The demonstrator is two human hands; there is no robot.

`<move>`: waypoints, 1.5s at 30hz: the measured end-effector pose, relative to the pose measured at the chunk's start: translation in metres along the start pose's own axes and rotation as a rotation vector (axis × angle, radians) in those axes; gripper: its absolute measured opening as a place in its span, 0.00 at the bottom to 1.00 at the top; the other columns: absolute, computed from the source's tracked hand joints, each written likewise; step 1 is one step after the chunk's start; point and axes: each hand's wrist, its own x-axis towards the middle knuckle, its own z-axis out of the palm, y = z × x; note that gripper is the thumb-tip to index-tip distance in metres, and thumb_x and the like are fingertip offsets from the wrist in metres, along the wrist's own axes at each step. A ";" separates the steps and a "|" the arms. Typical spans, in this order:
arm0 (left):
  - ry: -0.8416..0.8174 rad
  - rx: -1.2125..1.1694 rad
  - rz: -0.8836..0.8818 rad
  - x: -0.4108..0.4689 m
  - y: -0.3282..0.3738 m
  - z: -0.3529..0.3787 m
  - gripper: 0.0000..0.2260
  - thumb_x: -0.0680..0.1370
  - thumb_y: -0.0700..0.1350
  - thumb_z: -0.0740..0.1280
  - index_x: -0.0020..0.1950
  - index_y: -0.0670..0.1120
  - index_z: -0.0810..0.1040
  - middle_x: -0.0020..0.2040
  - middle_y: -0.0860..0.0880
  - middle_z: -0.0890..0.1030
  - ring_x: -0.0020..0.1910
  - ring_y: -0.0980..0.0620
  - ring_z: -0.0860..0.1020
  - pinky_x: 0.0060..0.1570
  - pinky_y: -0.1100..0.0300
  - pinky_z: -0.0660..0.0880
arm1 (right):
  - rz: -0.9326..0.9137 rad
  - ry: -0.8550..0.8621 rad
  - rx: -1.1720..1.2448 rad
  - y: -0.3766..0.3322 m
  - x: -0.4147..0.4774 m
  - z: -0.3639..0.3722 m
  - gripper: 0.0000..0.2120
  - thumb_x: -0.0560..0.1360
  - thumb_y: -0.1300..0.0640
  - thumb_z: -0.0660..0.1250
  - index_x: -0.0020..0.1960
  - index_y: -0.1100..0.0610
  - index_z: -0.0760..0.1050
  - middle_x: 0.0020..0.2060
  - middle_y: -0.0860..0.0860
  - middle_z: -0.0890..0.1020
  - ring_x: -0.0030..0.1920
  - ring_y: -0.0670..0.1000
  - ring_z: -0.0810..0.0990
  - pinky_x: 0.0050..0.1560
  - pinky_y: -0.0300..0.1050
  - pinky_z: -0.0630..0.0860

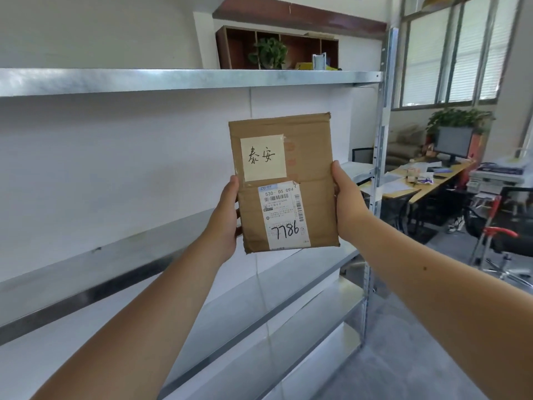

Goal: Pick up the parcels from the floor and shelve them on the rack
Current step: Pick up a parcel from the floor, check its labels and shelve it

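Parcel: I log one flat brown cardboard parcel (311, 145), held upright in the air at the centre of my view, in front of the rack and touching no shelf.
Parcel markings: a pale note (264, 157) with handwritten characters sits at the parcel's 11 o'clock. A white shipping label (285, 217) marked "7786" by hand sits at its 6 o'clock.
Left hand: my left hand (226, 223) grips the parcel's edge at its 8 o'clock, with the thumb on the front. The fingers go behind the parcel, out of my sight.
Right hand: my right hand (347, 203) grips the opposite edge at the parcel's 4 o'clock, with the thumb lying along the front. Its fingers are also hidden behind.
Rack: the metal rack (173, 80) has one shelf edge running across at 12 o'clock above the parcel. Further shelves step down from 9 o'clock toward 6 o'clock.
Above rack: a wooden cubby unit (300, 46) with a potted plant (269, 53) is at 12 o'clock.
Office side: at 3 o'clock I see a desk (450, 171) with a monitor (454, 142) and papers. A chair with red arms (501, 235) is at 4 o'clock, and windows (450, 53) are at 2 o'clock.
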 end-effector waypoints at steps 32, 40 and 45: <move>-0.377 0.080 -0.223 0.152 -0.106 0.164 0.30 0.82 0.73 0.48 0.71 0.60 0.79 0.60 0.51 0.88 0.59 0.44 0.86 0.61 0.39 0.82 | 0.003 0.568 0.139 0.043 0.081 -0.160 0.29 0.75 0.24 0.62 0.39 0.45 0.90 0.41 0.48 0.91 0.38 0.53 0.91 0.46 0.55 0.80; -0.482 0.173 -0.277 0.174 -0.144 0.173 0.31 0.82 0.73 0.47 0.71 0.61 0.78 0.62 0.51 0.87 0.60 0.46 0.85 0.60 0.42 0.82 | 0.009 0.705 0.186 0.081 0.085 -0.168 0.25 0.76 0.27 0.64 0.51 0.47 0.85 0.40 0.47 0.91 0.47 0.57 0.91 0.57 0.61 0.83; -0.554 0.221 -0.299 0.182 -0.177 0.179 0.28 0.82 0.73 0.48 0.69 0.63 0.78 0.61 0.52 0.87 0.59 0.47 0.86 0.58 0.43 0.83 | 0.062 0.738 0.209 0.110 0.092 -0.182 0.28 0.78 0.28 0.62 0.58 0.49 0.85 0.50 0.51 0.91 0.54 0.58 0.89 0.62 0.62 0.82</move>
